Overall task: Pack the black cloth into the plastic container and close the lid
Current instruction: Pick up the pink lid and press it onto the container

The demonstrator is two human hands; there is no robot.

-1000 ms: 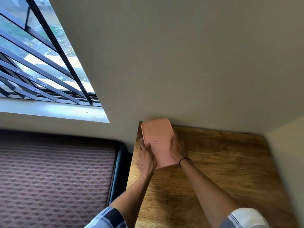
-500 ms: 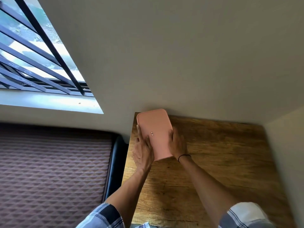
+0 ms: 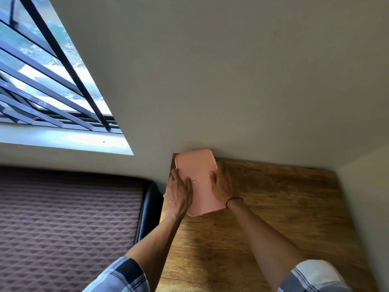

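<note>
A wooden table (image 3: 284,218) stands in a room corner, its far edge against a plain wall (image 3: 210,70) and a second wall at its right side. To the left of the table lies a quilted mattress (image 3: 63,228) with a dark edge, just beside the table's left side. Above the mattress is a window (image 3: 42,81) fitted with dark metal bars. Nothing stands on the table between the person and the container.

One pink plastic container (image 3: 197,182) lies at the table's far left corner, its far end touching or nearly touching the wall. Its pink lid is on top, flat, rectangular with rounded corners, with a small mark near the centre. The black cloth is not visible.

Two hands are on the container. The left hand (image 3: 180,192) lies flat on the lid's left edge, fingers extended. The right hand (image 3: 221,183) lies flat on the right edge, fingers wrapping the side; one dark band (image 3: 233,200) circles its wrist. Both plaid sleeves are rolled up.
</note>
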